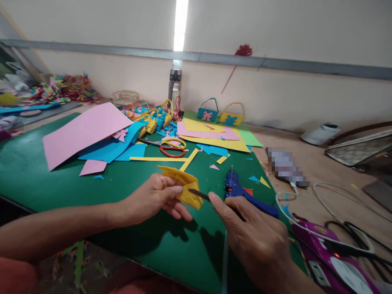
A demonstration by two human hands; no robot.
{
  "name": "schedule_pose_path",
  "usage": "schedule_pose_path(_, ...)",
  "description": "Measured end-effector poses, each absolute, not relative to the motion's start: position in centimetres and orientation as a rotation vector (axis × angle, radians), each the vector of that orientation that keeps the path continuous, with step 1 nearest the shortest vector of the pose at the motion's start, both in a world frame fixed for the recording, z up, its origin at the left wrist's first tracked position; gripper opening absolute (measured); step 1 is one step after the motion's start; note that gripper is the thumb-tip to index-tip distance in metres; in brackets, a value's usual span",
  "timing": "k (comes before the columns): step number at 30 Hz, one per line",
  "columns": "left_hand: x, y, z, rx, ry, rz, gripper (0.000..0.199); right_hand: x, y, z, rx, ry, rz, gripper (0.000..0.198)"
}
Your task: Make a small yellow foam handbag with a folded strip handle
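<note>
My left hand (162, 196) pinches a folded piece of yellow paper (190, 196) between thumb and fingers, above the green table mat (153, 232). My right hand (251, 232) grips a thin dark stick-like tool (200, 195), perhaps a blade; its tip touches the folded paper near my left thumb. Just beyond my right hand lies a blue glue gun (234, 185). Yellow paper strips (157, 159) rest behind the folded piece. Scissors (173, 148) with yellow and red handles lie farther back.
Pink sheets (88, 130) and blue sheets (128, 143) lie at the left. Two small finished paper bags (232, 118) lean near the wall, beside a heap of small bags (156, 120). At the right are a phone (286, 167), white cable and a purple power strip (330, 257).
</note>
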State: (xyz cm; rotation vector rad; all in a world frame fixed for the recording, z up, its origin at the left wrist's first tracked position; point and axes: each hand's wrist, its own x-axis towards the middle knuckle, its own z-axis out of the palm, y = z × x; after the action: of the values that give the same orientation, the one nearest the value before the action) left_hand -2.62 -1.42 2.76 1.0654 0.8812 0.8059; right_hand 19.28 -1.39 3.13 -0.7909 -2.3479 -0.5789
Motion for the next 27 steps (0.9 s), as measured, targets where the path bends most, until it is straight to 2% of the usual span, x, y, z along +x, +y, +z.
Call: schedule_pose_path(27,-2.6,-1.51,2.69,1.079,0.884,0.839,0.031,19.39,-1.43,3.09,-0.757,-2.354,-0.556,0.032)
